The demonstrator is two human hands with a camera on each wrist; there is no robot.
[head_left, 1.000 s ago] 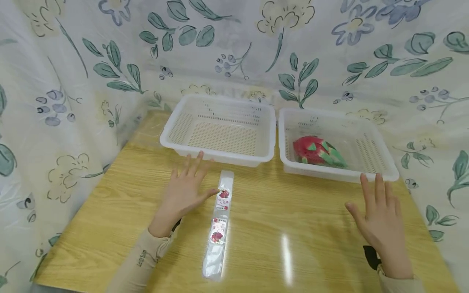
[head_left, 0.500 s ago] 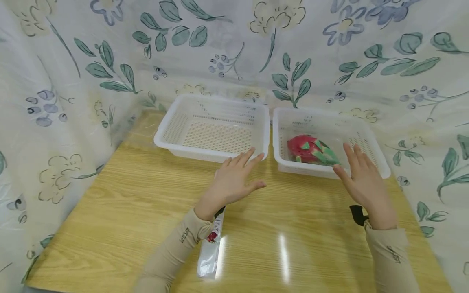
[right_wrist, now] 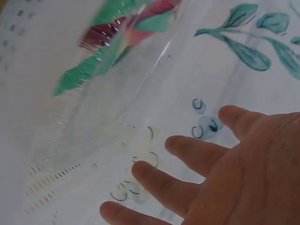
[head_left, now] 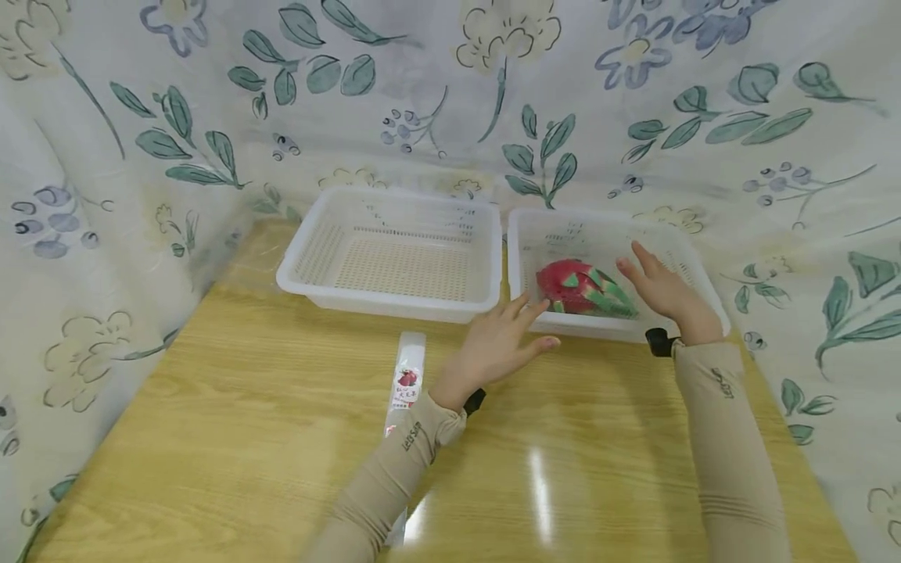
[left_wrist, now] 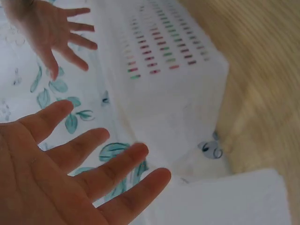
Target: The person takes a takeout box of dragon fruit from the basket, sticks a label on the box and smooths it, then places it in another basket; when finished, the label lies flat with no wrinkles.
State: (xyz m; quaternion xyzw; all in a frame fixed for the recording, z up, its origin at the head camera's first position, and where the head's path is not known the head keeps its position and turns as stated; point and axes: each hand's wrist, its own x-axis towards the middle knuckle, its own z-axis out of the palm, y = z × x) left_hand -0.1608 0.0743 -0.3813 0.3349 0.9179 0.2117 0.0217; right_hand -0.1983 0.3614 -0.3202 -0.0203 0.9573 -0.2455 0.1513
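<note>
A red and green dragon fruit (head_left: pixel 579 286) lies in the right white basket (head_left: pixel 704 266); in the right wrist view clear plastic film (right_wrist: pixel 108 108) shows around the fruit (right_wrist: pixel 126 35). My right hand (head_left: pixel 665 291), fingers spread and holding nothing, hovers over that basket, to the right of the fruit. Near the same basket's front left corner is my left hand (head_left: pixel 496 344), with spread fingers and nothing in it. Whether its fingertips touch the rim cannot be told. A clear plastic strip with dragon fruit labels (head_left: pixel 407 383) lies on the table, partly hidden by my left sleeve.
Left of the fruit's basket stands another white basket (head_left: pixel 394 293), with nothing seen inside. Both sit at the back of the wooden table (head_left: pixel 232 407), against a floral curtain (head_left: pixel 436 94). A clear plastic sheet (head_left: pixel 260 254) lies at the back left corner.
My left hand has moved rightward from beside the labelled strip to the right basket's front corner. My right hand has moved forward and left, over the basket. The fruit has stayed put.
</note>
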